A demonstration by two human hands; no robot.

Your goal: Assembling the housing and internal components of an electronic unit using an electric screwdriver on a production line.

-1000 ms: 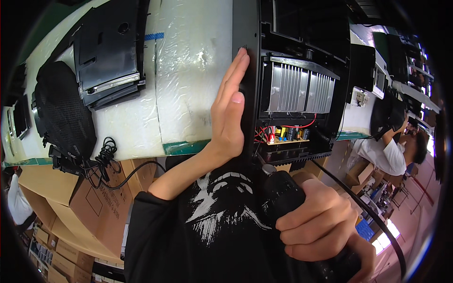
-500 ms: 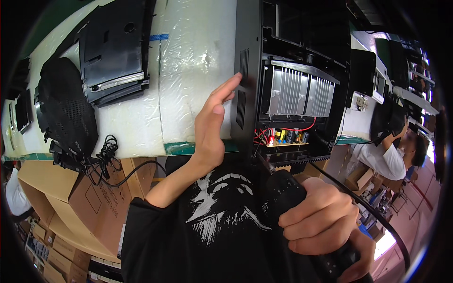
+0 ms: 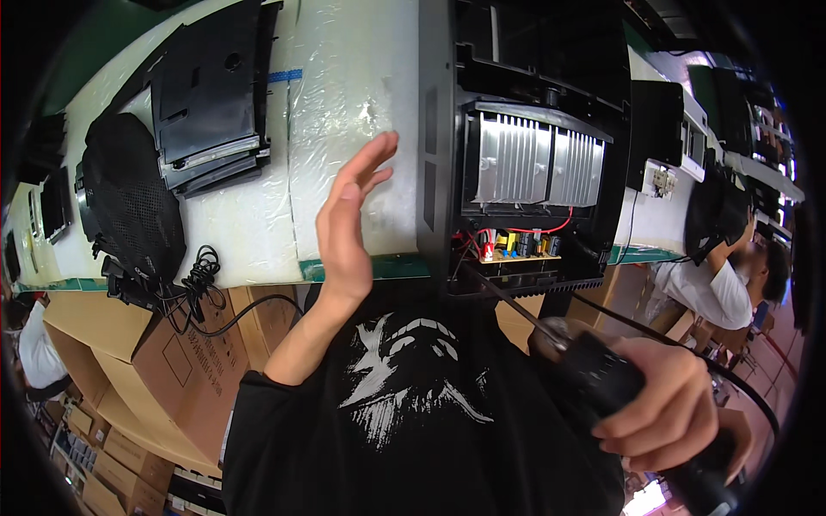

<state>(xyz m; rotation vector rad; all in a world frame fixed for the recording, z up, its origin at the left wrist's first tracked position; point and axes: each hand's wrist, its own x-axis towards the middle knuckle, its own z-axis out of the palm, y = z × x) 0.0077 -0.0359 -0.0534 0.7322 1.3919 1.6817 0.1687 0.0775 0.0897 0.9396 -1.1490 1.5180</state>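
Note:
My right hand (image 3: 671, 404) is wrapped around a black power screwdriver (image 3: 602, 374) at the lower right. Its long thin bit points up and left toward the lower left corner of a black appliance casing (image 3: 437, 172); whether the tip touches cannot be made out. Ridged silvery metal panels (image 3: 538, 163) sit inside the casing, above a small circuit board (image 3: 520, 245) with red wires. My left hand (image 3: 348, 228) hovers left of the casing, fingers stretched out and apart from it, holding nothing.
Film covers the white worktable (image 3: 335, 86). On its left lie stacked black panels (image 3: 206, 95), a black mesh bag (image 3: 129, 198) and a coiled cable (image 3: 200, 279). Cardboard boxes (image 3: 185, 378) stand below. Another person (image 3: 705, 292) works at the far right.
My right hand has drawn the screwdriver down and right, exposing its long bit. My left hand has moved left, away from the casing's side wall.

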